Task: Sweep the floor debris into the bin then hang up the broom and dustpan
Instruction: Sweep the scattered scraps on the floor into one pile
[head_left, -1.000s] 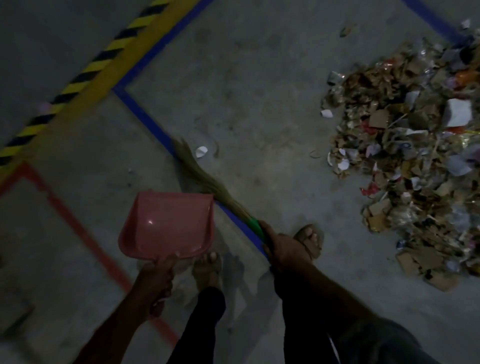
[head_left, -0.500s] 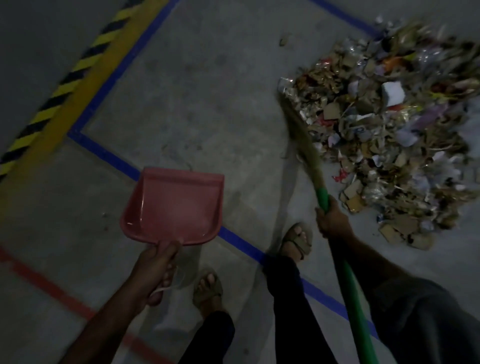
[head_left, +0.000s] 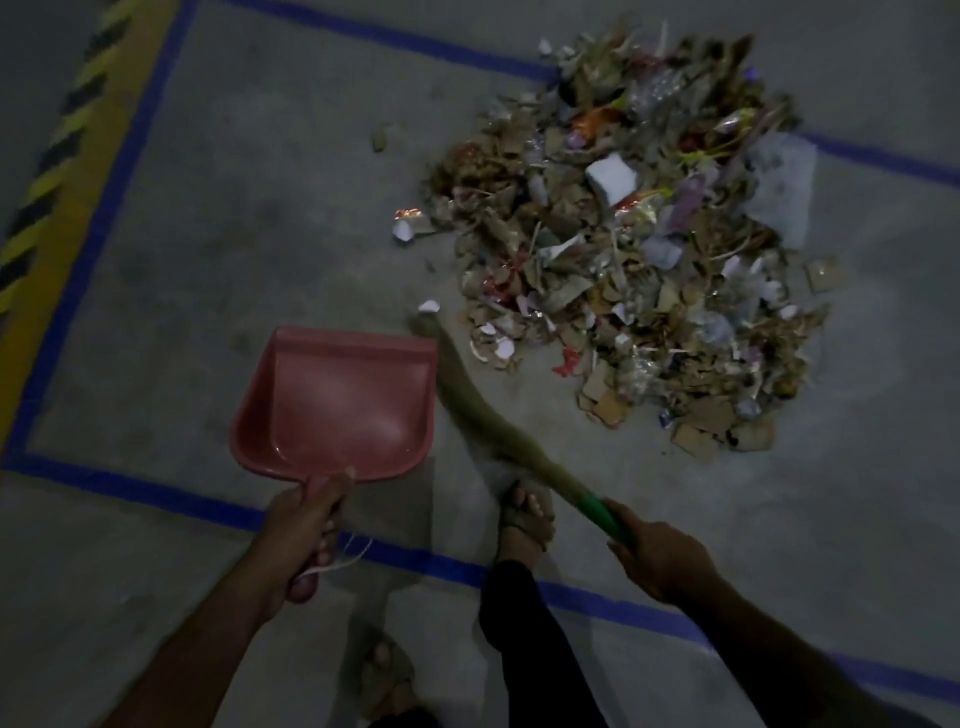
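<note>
— So, from the head view, what is each hand doing?

— Left hand (head_left: 306, 525) is wrapped round the handle of the pink dustpan (head_left: 337, 402), thumb lying along the top near the pan's back edge. A loop of pale string (head_left: 345, 558) hangs out below the fingers. Right hand (head_left: 657, 558) is clenched round the green handle (head_left: 608, 517) of the broom (head_left: 483, 410).

— Where does the dustpan sit?

— Low over the grey concrete floor (head_left: 260, 208), open mouth pointing away from the person, nothing inside it. Whether its lip touches the floor, I cannot tell.

— And the broom?

— Its straw head runs up and to the left from the green handle, just beside the dustpan's right edge, the tip blurred near a small white scrap (head_left: 428, 306).

— The rubbish?

— A big debris pile (head_left: 634, 260) of torn cardboard, paper and shiny wrappers lies to the right of the dustpan's mouth, beyond the broom. A white block (head_left: 610, 179) sits near its top.

— Anything else?

— Blue tape lines (head_left: 156, 501) box in the area, a yellow-and-black hazard stripe (head_left: 67, 135) runs up the left side, and two sandalled feet show, one foot (head_left: 527, 512) partly under the broom.
</note>
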